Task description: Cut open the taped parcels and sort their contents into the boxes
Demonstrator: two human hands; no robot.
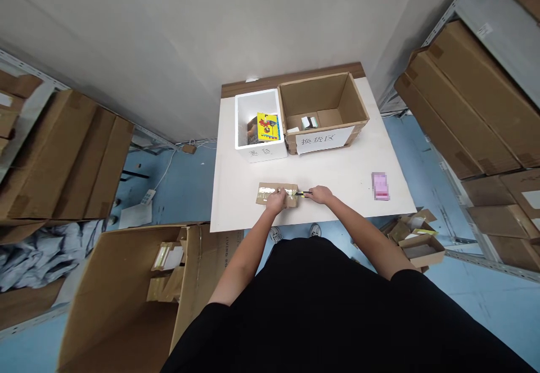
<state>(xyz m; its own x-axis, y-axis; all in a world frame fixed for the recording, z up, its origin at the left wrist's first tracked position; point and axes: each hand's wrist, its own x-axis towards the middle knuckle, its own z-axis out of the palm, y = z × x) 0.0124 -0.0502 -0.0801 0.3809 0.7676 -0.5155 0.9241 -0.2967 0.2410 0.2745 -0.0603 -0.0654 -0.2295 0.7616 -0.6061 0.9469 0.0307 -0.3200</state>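
A small brown cardboard parcel [264,194] with shiny tape along its top lies near the front edge of the white table. My left hand [276,200] presses on it from the front, fingers bent over the taped top and covering part of it. My right hand [321,194] is closed round a slim black and yellow box cutter [302,193]. The cutter points left, and its tip meets the parcel's right end. How far the blade is out is too small to make out.
Behind the parcel stand a white foam box [259,152] with a yellow packet [268,126] inside and a cardboard carton [358,118] holding small boxes. A pixelated pink item [380,186] lies at the right. A large open carton [122,238] stands left, scrap boxes [422,249] right.
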